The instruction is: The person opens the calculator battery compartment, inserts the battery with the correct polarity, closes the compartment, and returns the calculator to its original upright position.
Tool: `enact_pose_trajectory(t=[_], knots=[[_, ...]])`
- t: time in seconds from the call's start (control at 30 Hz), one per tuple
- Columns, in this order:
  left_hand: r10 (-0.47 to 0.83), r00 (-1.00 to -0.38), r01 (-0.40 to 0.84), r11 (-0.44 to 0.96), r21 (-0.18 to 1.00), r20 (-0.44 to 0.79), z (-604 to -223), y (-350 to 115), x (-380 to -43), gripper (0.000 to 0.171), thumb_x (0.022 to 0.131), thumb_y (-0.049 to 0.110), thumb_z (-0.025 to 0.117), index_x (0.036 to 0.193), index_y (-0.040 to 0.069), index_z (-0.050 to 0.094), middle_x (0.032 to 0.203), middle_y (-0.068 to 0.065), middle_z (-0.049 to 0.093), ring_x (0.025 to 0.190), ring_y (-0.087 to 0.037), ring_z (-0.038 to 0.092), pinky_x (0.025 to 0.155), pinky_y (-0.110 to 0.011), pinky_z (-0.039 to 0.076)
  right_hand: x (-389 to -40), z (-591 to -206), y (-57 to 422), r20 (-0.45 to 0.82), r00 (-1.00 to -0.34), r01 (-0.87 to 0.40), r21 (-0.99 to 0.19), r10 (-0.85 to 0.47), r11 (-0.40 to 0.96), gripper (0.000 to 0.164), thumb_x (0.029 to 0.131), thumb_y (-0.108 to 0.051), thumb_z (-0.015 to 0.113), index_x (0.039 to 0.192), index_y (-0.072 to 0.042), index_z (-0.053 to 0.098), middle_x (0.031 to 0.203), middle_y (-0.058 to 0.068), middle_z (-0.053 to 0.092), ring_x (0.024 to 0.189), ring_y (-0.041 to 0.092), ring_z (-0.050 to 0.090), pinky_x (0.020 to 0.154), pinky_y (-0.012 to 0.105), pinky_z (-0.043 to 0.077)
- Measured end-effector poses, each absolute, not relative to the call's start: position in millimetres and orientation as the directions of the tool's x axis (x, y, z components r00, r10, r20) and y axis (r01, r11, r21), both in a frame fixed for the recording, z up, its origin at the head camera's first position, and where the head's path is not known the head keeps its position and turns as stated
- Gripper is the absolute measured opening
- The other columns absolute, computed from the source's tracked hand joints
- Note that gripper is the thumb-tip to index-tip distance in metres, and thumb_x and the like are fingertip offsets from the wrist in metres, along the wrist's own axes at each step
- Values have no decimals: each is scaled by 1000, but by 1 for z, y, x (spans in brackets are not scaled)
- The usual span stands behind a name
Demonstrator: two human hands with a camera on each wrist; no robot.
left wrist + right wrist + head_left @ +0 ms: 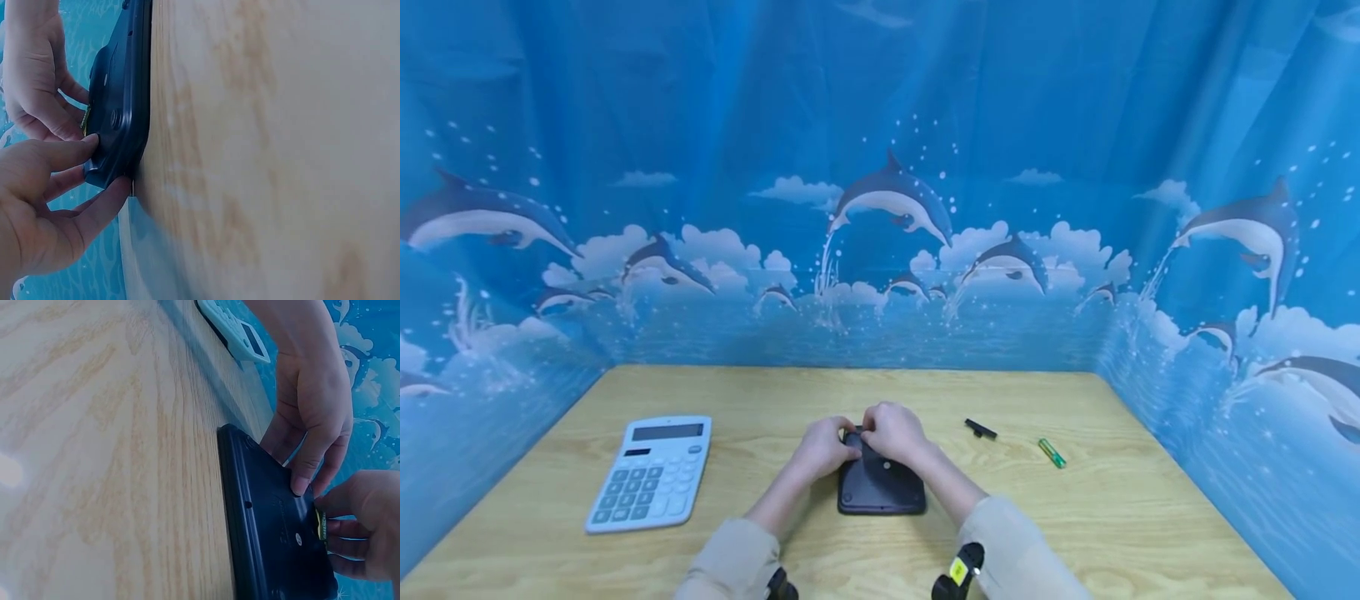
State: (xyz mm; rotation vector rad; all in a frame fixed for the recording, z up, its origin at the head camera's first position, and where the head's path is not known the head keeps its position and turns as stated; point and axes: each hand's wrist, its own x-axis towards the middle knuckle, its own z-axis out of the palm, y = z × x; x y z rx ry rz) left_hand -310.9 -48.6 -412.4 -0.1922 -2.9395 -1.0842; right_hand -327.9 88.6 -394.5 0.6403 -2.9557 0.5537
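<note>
A black calculator (882,492) lies face down on the table, its back with round feet turned up. My left hand (823,448) grips its far left corner, thumb on the back and fingers at the edge, as the left wrist view shows. At the far edge, my right hand (895,432) has its fingers curled over a green and yellow battery (322,526), which sits at the calculator's end. Most of that battery is hidden by the fingers. To the right lie a small black battery cover (981,429) and a loose green battery (1052,452).
A white calculator (651,475) with grey keys lies face up on the left of the wooden table (760,392). A blue curtain (880,333) printed with dolphins stands behind the table and along both sides.
</note>
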Motion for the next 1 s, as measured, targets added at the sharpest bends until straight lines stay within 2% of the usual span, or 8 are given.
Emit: enact_pose_trajectory(t=[0.63, 1.0], knots=[[70, -997, 43, 743, 668, -13, -410, -46, -308, 29, 74, 9, 76, 99, 4, 63, 92, -9, 61, 78, -19, 53, 67, -32, 48, -331, -396, 90, 100, -914, -401, -372, -394, 837, 6, 82, -16, 67, 76, -15, 67, 72, -5, 58, 66, 10, 51, 59, 26, 45], [85, -996, 69, 745, 663, 9, -410, -46, -309, 29, 73, 8, 77, 98, 3, 64, 91, -9, 62, 79, -19, 54, 71, -35, 49, -333, -394, 92, 62, -919, -371, -469, -389, 802, 9, 81, -13, 67, 72, -14, 65, 71, -5, 58, 66, 12, 52, 62, 29, 45]])
